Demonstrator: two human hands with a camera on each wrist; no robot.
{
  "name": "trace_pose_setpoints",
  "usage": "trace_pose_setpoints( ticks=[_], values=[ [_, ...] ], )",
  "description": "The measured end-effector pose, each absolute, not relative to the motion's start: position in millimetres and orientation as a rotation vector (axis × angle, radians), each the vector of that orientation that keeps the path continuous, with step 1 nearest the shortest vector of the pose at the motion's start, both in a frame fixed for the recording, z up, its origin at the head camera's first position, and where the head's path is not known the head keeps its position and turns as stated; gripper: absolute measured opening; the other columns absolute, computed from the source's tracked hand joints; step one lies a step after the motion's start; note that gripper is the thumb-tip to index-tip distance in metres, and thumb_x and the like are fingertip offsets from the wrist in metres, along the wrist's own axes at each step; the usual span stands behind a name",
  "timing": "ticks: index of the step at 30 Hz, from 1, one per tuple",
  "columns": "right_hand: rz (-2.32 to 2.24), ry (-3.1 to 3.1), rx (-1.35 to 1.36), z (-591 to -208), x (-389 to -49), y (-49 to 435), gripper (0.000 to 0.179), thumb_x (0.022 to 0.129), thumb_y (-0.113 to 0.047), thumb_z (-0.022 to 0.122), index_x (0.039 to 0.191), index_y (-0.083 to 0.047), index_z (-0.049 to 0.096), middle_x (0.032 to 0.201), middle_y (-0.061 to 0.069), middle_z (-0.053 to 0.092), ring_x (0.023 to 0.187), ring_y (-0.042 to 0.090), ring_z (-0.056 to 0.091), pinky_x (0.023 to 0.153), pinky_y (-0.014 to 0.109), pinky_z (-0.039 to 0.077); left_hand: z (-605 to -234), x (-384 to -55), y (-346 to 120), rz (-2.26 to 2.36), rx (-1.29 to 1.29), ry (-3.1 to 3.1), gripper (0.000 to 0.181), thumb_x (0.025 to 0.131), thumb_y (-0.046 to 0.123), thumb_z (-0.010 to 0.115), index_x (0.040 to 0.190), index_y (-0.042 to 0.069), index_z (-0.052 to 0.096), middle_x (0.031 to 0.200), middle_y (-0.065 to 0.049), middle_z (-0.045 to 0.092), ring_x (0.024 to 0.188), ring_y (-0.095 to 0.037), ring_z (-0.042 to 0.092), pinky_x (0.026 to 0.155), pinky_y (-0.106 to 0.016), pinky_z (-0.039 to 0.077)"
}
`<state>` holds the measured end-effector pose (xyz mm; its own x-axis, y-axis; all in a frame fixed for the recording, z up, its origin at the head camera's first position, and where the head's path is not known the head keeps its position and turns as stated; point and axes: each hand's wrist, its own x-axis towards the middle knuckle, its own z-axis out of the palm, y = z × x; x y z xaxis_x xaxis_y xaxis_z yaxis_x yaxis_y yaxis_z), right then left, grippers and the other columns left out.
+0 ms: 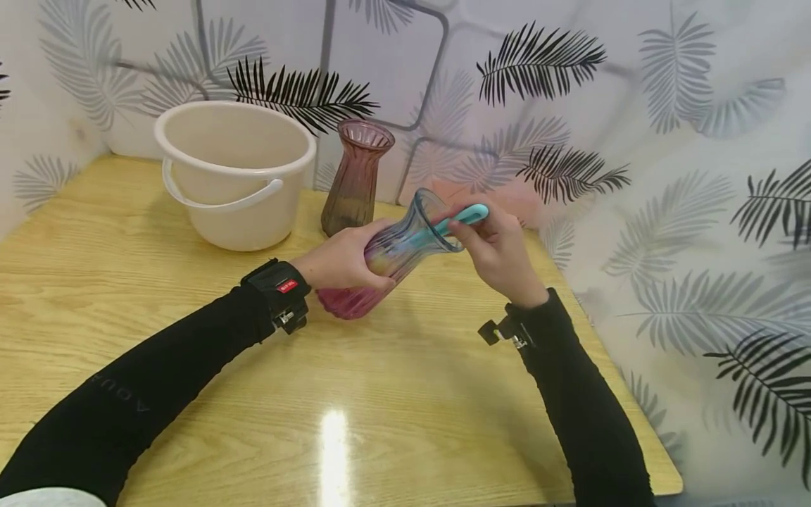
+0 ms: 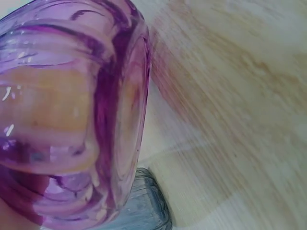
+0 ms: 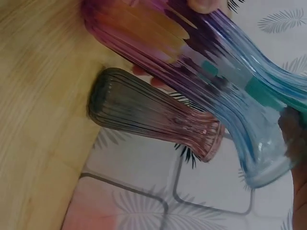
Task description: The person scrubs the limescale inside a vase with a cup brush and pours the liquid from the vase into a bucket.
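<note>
My left hand [image 1: 345,259] grips a ribbed glass vase [image 1: 400,246], fingers and thumb around its body. The vase is tilted, its pale blue flared mouth raised toward the right and its pink-purple base low on the left. My right hand [image 1: 500,246] pinches a teal handle [image 1: 469,213] with a slot near its end, right at the vase's mouth. The rest of that tool runs down inside the glass. A yellow-orange patch [image 3: 158,36] shows through the vase wall in the right wrist view. In the left wrist view the purple base [image 2: 108,96] fills the left side.
Behind the left hand a second ribbed vase [image 1: 356,179], pink above and grey below, stands upright. A cream bucket [image 1: 243,211] with a handle stands at the back left on the wooden table [image 1: 380,394]. Leaf-patterned sheeting [image 1: 684,232] hangs behind and on the right.
</note>
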<state>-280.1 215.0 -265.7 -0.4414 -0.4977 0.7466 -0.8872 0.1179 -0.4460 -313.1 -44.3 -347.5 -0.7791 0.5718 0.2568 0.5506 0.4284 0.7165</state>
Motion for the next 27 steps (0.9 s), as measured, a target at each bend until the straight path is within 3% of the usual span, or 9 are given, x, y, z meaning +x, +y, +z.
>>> trace_pose_setpoints(
  ticks=[2, 5, 11, 20, 27],
  values=[
    [1.284, -1.997, 1.343, -270, -286, 211, 0.016, 0.095, 0.011, 0.059, 0.110, 0.007, 0.061, 0.103, 0.019, 0.072, 0.078, 0.012, 0.062, 0.065, 0.022, 0.045, -347, -313, -46, 1.307, 1.035, 2.636, 0.092, 0.073, 0.041, 0.085, 0.151, 0.031, 0.037, 0.120, 0.000, 0.063, 0.107, -0.019, 0.058, 0.092, -0.039, 0.048],
    [1.319, -1.987, 1.343, -268, -289, 211, 0.018, 0.095, 0.012, 0.058, 0.112, 0.008, 0.061, 0.103, 0.020, 0.072, 0.086, 0.016, 0.068, 0.071, 0.024, 0.053, -348, -312, -48, 1.305, 1.028, 2.632, 0.092, 0.073, 0.041, 0.085, 0.150, 0.030, 0.037, 0.120, 0.000, 0.062, 0.107, -0.019, 0.058, 0.092, -0.039, 0.047],
    [1.471, -1.966, 1.277, -249, -277, 221, 0.014, 0.097, 0.012, 0.056, 0.110, 0.015, 0.056, 0.104, 0.025, 0.071, 0.098, 0.027, 0.073, 0.082, 0.038, 0.059, -349, -312, -47, 1.255, 1.082, 2.674, 0.092, 0.072, 0.043, 0.085, 0.150, 0.030, 0.038, 0.120, 0.002, 0.063, 0.107, -0.017, 0.059, 0.093, -0.038, 0.048],
    [1.739, -1.752, 1.120, -213, -261, 245, 0.009, 0.096, 0.015, 0.054, 0.104, 0.019, 0.054, 0.098, 0.030, 0.070, 0.090, 0.037, 0.073, 0.078, 0.042, 0.060, -349, -314, -49, 1.309, 1.064, 2.658, 0.091, 0.072, 0.040, 0.084, 0.150, 0.027, 0.039, 0.113, 0.000, 0.064, 0.102, -0.018, 0.059, 0.089, -0.037, 0.049],
    [1.703, -1.827, 1.148, -228, -271, 240, 0.011, 0.098, 0.012, 0.053, 0.107, 0.017, 0.054, 0.101, 0.027, 0.071, 0.096, 0.035, 0.073, 0.081, 0.043, 0.059, -349, -314, -49, 1.355, 1.001, 2.617, 0.095, 0.074, 0.040, 0.084, 0.153, 0.026, 0.035, 0.116, -0.004, 0.064, 0.105, -0.020, 0.059, 0.091, -0.039, 0.049]
  ],
)
